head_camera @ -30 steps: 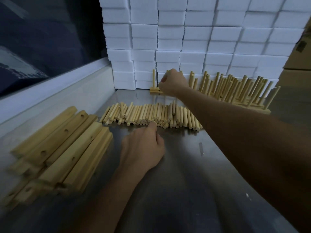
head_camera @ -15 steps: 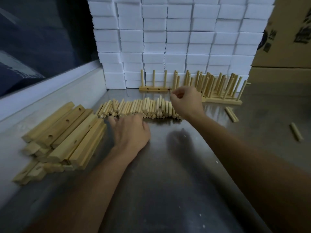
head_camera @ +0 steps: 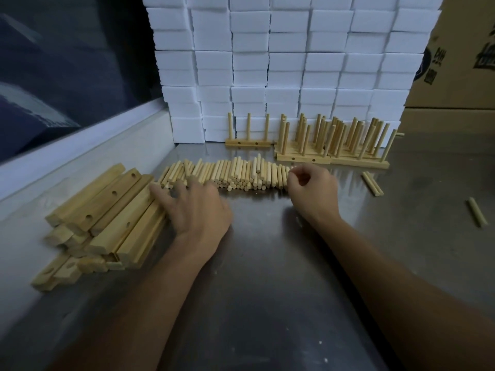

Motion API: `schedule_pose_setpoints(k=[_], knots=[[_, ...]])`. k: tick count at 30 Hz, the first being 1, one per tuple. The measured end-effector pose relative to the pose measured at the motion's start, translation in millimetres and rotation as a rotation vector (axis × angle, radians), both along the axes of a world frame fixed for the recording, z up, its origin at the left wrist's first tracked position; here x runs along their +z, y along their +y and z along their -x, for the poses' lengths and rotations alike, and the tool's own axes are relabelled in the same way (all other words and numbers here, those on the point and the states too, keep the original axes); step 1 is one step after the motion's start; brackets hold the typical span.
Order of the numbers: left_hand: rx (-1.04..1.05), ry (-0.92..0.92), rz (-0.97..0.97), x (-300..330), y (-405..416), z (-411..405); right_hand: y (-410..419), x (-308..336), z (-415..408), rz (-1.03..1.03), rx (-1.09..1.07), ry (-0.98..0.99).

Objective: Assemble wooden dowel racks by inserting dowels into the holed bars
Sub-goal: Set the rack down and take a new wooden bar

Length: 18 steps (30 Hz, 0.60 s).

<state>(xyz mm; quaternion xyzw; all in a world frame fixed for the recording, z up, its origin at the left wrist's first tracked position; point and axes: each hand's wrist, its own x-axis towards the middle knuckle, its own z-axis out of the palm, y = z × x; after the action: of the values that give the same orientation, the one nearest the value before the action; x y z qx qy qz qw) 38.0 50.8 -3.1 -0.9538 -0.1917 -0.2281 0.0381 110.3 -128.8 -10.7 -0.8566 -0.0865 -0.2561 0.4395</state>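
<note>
A row of loose dowels (head_camera: pixel 235 175) lies across the middle of the steel table (head_camera: pixel 267 277). To its left is a pile of holed bars (head_camera: pixel 107 210). My left hand (head_camera: pixel 192 207) has its fingers spread and straight, its tips touching the left dowels and the edge of the bar pile. My right hand (head_camera: pixel 310 188) is curled over the right end of the row, thumb and forefinger pinching at a dowel there. Behind the row stands a rack with three upright dowels (head_camera: pixel 247 142), next to a cluster of finished racks (head_camera: pixel 332 145).
A wall of white foam blocks (head_camera: pixel 281 62) closes the back, with cardboard boxes (head_camera: pixel 460 62) at the right. A raised white ledge (head_camera: pixel 80 156) runs along the left. Two loose dowels (head_camera: pixel 372 183) and a single one (head_camera: pixel 476 215) lie on the right.
My right hand left the three-dowel rack at the back and came down to the right end of the dowel row. My left hand slid left toward the bar pile.
</note>
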Motion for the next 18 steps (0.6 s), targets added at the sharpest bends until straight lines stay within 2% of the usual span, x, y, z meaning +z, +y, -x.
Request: schedule_pose_setpoints(k=[5,13,18], knots=[[0.087,-0.006,-0.044,3.3,17.7,2.0,-0.6,-1.8,-1.9,-0.002,0.005,0.006],[0.091,-0.054,-0.073,10.3,27.9,2.5,-1.2,-1.6,-1.4,-0.03,0.014,0.03],[0.126,-0.049,-0.004,17.5,27.3,5.1,-2.0,0.0,0.4,-0.035,-0.007,0.037]])
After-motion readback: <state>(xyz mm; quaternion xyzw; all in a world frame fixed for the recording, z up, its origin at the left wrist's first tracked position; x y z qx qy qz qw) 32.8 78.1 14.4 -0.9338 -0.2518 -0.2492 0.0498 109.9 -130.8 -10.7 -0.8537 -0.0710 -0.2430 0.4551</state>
